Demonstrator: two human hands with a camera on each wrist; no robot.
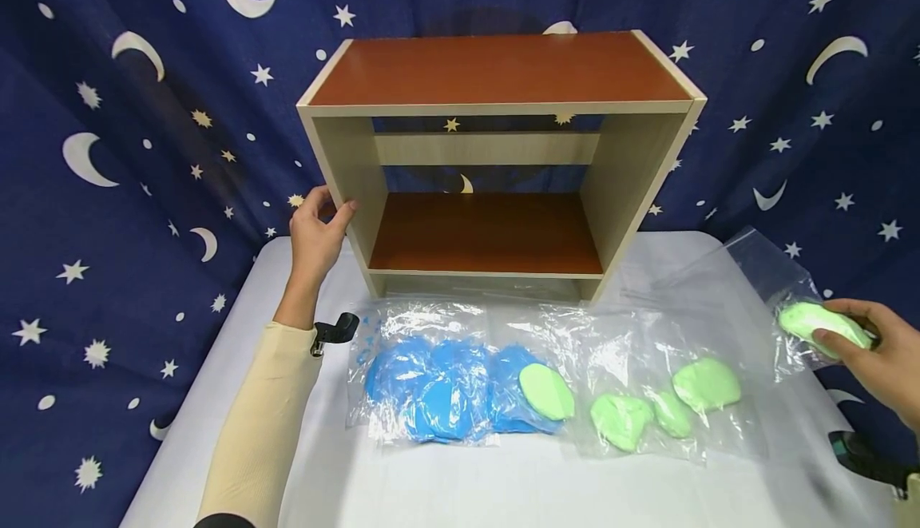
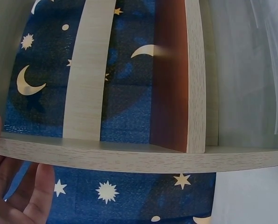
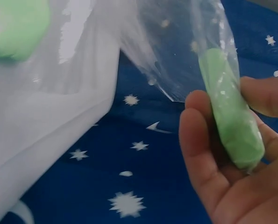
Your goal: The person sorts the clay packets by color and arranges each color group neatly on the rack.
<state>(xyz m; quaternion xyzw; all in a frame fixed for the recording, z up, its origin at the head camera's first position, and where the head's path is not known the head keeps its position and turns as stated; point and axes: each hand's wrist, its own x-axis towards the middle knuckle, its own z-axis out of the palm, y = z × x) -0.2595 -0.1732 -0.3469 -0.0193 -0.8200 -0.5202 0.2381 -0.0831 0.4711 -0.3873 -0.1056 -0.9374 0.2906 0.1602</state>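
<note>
My left hand [image 1: 316, 232] grips the edge of the left side panel of a small wooden shelf unit [image 1: 503, 108], thumb on the inner side and fingers outside. In the left wrist view the same panel edge [image 2: 129, 161] runs between thumb and fingers [image 2: 40, 191]. Off to the right, beyond the table's side, my right hand [image 1: 880, 352] pinches a soft, pale green lump [image 1: 822, 328] inside a clear plastic bag [image 1: 772, 264]. The right wrist view shows this green lump [image 3: 230, 112] as a thick roll between thumb and fingers, the bag's loose end spreading away from it.
Clear bags with blue contents [image 1: 438, 392] lie before the shelf, a green disc [image 1: 546, 391] over one of them. Right of these are bags with green lumps [image 1: 621, 420]. A white cloth covers the table [image 1: 402, 488]. A dark blue star-and-moon curtain [image 1: 180, 105] hangs behind.
</note>
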